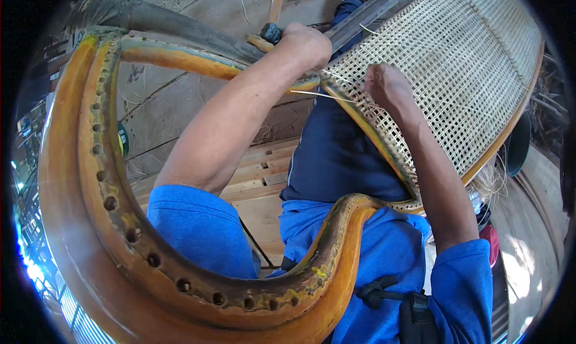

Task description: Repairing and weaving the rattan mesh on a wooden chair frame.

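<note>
A curved orange-brown wooden frame [62, 182], with a row of drilled holes along its inner rail, sweeps round my left arm and across my lap. Woven cane webbing [462, 62] fills its far right section. My left hand [309, 46] is closed, knuckles up, over the frame's rail at the webbing's left corner; its fingers are mostly hidden. Just right of it, my right hand [389, 87] is closed in a fist-like pinch over the webbing's left edge. A pale loose cane strand [324, 94] runs from the rail towards the right hand's fingers. What either hand grips is too hidden to tell.
A hammer-like tool with a dark head [271, 32] lies on the plank floor [147, 92] beyond my left forearm. A slatted wooden piece [264, 173] is below that arm. Cane scraps [493, 185] and a dark bucket-like container [517, 145] sit at the right.
</note>
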Motion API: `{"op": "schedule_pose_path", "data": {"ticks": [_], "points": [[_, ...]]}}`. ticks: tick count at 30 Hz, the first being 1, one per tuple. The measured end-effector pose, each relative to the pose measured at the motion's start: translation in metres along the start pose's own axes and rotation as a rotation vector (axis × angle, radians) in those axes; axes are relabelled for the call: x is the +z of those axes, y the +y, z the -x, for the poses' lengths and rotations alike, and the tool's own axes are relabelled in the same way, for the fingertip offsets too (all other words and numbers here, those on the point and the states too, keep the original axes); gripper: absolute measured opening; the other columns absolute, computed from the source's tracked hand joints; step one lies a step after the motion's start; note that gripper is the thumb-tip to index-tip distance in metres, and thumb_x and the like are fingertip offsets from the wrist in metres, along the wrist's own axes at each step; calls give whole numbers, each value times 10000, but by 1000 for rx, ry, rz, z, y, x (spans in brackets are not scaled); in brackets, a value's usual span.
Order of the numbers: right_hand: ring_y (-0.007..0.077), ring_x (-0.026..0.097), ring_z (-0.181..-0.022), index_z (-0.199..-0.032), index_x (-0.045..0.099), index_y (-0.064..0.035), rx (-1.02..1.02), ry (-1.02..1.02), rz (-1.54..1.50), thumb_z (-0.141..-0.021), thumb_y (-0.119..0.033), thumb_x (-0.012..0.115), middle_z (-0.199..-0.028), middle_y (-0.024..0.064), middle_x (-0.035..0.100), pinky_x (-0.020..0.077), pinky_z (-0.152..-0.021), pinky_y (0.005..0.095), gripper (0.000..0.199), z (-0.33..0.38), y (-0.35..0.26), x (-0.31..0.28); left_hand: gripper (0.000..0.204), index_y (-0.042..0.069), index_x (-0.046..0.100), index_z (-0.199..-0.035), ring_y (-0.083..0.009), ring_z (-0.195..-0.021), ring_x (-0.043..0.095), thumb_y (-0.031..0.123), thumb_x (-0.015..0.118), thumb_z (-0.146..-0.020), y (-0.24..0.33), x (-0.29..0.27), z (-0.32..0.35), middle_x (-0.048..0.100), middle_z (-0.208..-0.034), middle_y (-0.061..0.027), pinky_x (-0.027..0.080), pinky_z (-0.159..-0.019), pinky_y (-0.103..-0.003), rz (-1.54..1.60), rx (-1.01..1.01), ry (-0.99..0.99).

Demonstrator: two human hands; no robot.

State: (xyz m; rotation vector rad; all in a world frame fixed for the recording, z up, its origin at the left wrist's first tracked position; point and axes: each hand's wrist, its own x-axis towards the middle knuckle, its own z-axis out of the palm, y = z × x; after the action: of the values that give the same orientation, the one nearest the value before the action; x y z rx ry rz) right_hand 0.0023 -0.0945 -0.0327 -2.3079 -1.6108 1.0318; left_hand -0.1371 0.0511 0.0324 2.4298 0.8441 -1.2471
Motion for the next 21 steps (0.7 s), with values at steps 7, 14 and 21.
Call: {"op": "schedule_pose_path", "data": {"ticks": [7,14,21], "points": [[275,656,-964,-1072,659,3,89,-160,-433,-913,-152,579,-1020,149,692,514,-861,373,237,-3,-4,-47,268,88,722,-1014,-253,-1007,665,201,616,-796,-7,-5,21,701,-1059,-104,520,-811,-397,52,-28,155],[238,670,-842,-1020,675,-16,-88,-176,-384,-898,-180,593,-913,156,697,517,-764,368,220,-7,-30,-19,267,59,702,-983,-331,-928,664,223,566,-821,-7,-13,36,693,-972,-164,517,-774,-447,123,124,277],[384,648,-765,-789,676,-51,51,12,-143,-815,-213,583,-793,220,652,517,-721,445,189,18,-15,-7,282,33,711,-1021,-317,-1009,656,108,593,-776,20,-2,-12,684,-1094,-147,475,-881,-433,114,190,38]]}}
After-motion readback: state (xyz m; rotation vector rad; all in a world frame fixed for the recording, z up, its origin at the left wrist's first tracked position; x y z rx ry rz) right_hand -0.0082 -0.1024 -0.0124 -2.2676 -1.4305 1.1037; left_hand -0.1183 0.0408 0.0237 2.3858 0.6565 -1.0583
